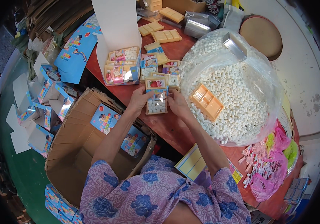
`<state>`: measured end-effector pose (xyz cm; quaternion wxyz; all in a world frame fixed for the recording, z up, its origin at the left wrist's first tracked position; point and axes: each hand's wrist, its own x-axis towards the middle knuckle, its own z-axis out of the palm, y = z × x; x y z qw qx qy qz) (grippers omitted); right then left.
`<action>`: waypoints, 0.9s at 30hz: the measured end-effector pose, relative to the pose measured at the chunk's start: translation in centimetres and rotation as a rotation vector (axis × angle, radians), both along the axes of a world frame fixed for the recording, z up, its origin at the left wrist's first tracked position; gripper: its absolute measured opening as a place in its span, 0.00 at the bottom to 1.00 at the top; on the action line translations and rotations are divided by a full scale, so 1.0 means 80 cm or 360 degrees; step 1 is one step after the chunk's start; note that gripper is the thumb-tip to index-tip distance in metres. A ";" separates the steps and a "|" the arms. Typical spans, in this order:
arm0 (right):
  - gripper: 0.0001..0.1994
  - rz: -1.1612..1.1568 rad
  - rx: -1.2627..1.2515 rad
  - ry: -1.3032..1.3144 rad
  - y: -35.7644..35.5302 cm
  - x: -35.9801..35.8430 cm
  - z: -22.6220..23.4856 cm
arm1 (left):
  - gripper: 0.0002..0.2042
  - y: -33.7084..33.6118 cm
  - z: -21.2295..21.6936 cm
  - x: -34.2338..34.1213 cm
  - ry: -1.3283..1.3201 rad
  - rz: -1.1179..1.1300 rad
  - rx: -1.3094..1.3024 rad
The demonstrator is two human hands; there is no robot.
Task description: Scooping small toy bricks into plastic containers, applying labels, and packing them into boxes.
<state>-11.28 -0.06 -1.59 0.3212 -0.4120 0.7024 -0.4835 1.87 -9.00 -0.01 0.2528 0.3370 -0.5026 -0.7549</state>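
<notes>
The left hand (139, 100) and right hand (178, 103) are gripping a rectangular pale-orange plastic tray of white cubes (156, 101) between them, over the red tabletop (173, 128), left of that big clear plastic bag (272, 87).

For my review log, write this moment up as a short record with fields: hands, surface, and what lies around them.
left hand: gripping the left side of a filled tray
right hand: at that tray's right edge, grip unclear
surface: red table
ahead: open box with upright white flap, holding packed trays
right: clear bag of white pieces, an orange tray on them
lower left: cardboard carton
</notes>
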 end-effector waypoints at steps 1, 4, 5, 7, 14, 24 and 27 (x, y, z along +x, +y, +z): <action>0.13 -0.0001 -0.0004 0.0003 0.001 -0.002 -0.002 | 0.11 0.002 0.002 0.000 0.0003 -0.0001 -0.0004; 0.12 0.0031 0.0097 -0.0507 0.008 0.005 0.013 | 0.15 0.010 0.008 0.004 0.0075 0.0050 0.0225; 0.13 0.0092 0.0014 -0.0486 0.013 0.005 0.012 | 0.17 0.014 0.009 0.006 0.0219 0.0064 0.0159; 0.13 0.0158 -0.0068 -0.0465 0.015 0.000 0.018 | 0.22 0.019 0.015 0.011 0.0403 0.0111 0.0130; 0.11 0.0267 0.0017 0.0714 -0.059 -0.064 0.064 | 0.22 0.019 0.033 0.016 0.0506 0.0030 0.0392; 0.24 -0.0103 0.0413 0.0644 -0.149 -0.032 0.010 | 0.23 0.020 0.008 0.026 0.0524 0.0320 0.0321; 0.21 -0.0076 0.0072 0.0265 -0.159 -0.044 -0.019 | 0.22 0.016 0.000 0.023 0.0522 0.0301 0.0353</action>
